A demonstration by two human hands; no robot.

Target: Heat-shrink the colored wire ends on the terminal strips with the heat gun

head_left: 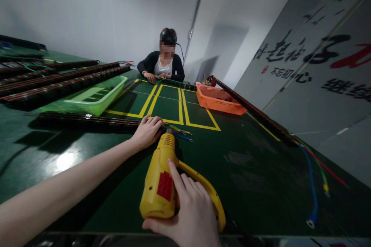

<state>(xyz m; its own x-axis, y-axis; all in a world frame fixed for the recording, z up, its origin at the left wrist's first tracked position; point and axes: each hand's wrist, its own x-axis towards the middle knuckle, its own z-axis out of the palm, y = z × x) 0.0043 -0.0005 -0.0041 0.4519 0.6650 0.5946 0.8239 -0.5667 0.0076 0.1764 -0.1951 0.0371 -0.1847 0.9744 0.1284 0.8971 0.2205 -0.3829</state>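
Observation:
A yellow heat gun (pixel 153 193) with a red label is in my right hand (pixel 193 204), whose fingers wrap around its body and handle. Its metal nozzle (pixel 169 131) points away from me, close to the colored wires. My left hand (pixel 148 133) closes over the right end of a long black strip with copper rods (pixel 95 120), lying on the table. Beyond those fingers, blue, green, yellow and red wires (pixel 181 135) with ring terminals stick out to the right. The join between strip and wires is hidden under the left hand.
A green basket (pixel 100 106) and several similar strips (pixel 63 83) lie at left. An orange basket (pixel 214 100) stands at back right, beside a long strip (pixel 255 114) with wires. Yellow tape (pixel 183 112) marks the table. A person (pixel 165 60) sits opposite.

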